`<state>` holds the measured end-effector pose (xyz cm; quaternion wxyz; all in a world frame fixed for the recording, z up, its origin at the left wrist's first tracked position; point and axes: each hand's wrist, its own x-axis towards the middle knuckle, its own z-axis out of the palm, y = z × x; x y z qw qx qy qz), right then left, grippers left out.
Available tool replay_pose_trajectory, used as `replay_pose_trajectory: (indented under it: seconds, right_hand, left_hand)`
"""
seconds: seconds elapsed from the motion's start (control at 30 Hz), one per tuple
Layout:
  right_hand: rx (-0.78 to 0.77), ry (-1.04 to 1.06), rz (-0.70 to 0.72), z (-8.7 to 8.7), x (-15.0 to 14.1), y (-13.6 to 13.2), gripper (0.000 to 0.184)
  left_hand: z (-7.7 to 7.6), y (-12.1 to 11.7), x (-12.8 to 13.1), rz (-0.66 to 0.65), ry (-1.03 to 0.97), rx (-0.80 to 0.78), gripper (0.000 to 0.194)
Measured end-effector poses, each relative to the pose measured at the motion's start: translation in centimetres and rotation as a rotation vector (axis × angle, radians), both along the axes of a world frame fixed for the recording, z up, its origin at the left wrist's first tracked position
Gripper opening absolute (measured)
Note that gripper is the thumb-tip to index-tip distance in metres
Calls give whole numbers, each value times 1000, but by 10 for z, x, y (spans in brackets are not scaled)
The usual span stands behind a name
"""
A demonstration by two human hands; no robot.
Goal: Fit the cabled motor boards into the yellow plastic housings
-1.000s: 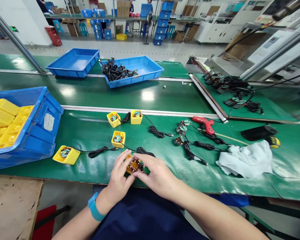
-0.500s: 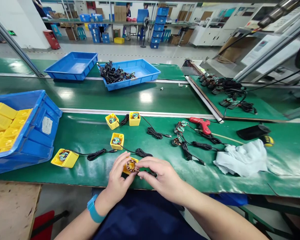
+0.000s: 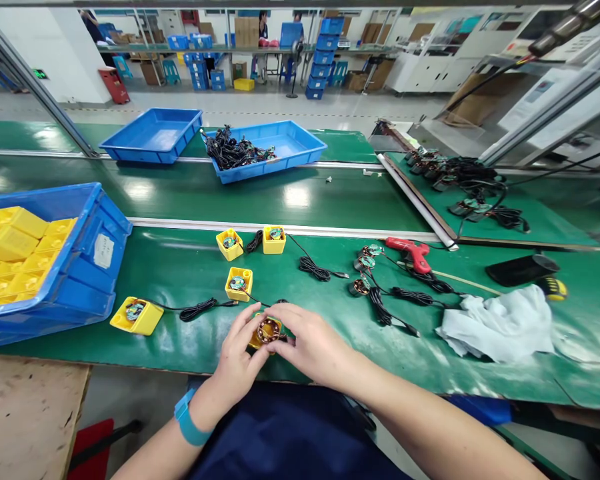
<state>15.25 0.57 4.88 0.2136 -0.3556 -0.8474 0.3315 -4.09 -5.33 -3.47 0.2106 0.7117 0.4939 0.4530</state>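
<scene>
my left grip (image 3: 237,360) and my right grip (image 3: 313,340) are both closed around a small square yellow housing (image 3: 259,342), fingers curled in from either side, with the fingertips of each touching it and my two hands nearly meeting over it. a copper-wound stator (image 3: 269,331) sits at the top of the housing, between my hands, and a thin black cable (image 3: 267,306) runs out past my right grip. i hold all this just above the near edge of the green desk (image 3: 180,350), and a blue wrist strap (image 3: 187,420) circles my left wrist. ahead of my hands, three more yellow housings with small circuit boards, (image 3: 239,284), (image 3: 229,244) and (image 3: 274,240), stand on the desk, and a fourth (image 3: 136,316) lies to my left, each beside a coiled black cable such as (image 3: 199,309). further left, a blue crate (image 3: 97,267) holds a pile of yellow housings (image 3: 10,243). to my right lie small motors (image 3: 360,287) with coiled cables, a red glue gun (image 3: 411,254) and a crumpled white cloth (image 3: 495,328). on the belt beyond, a blue tray (image 3: 265,167) carries a tangle of wired parts (image 3: 233,152), beside another blue tray (image 3: 150,137).
</scene>
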Motion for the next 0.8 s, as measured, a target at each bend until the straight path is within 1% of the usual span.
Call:
replay_pose_trajectory:
  seconds: [0.17,0.23,0.27,0.37,0.4,0.43,0.53,0.57,0.7,0.8]
  right_hand:
    - [7,25,-79,-4,-7,-6,42]
    - [28,38,-102,-7,-8,-8,41]
    - [47,50,-110,-8,-9,-9,40]
    - [116,83,-121,-12,-10,-12,36]
    - [138,87,-124,-14,-10,-13,35]
    - [158,87,-128,-15,-11,-14,35]
    - [209,75,-143,-17,-12,-18,33]
    - [225,76,-148,-16,-12,-19,32]
    - [284,100,-153,-15,-14,-23,31]
    - [300,58,-161,-15,-15,-24,31]
  left_hand:
    - [-7,-1,-2,2,-13,30,54]
    - [-9,-2,0,2,-25,9,60]
    - [-11,-3,1,7,-35,-15,68]
    - [-19,-5,4,34,-69,-117,100]
    - [-23,-5,5,47,-72,-142,104]
    - [-27,-6,6,58,-66,-156,101]
    - [-40,-6,7,80,-40,-145,82]
    - [-44,-6,7,82,-41,-141,80]
    - [-52,-7,7,96,-62,-112,78]
    - [-54,-8,7,103,-68,-94,77]
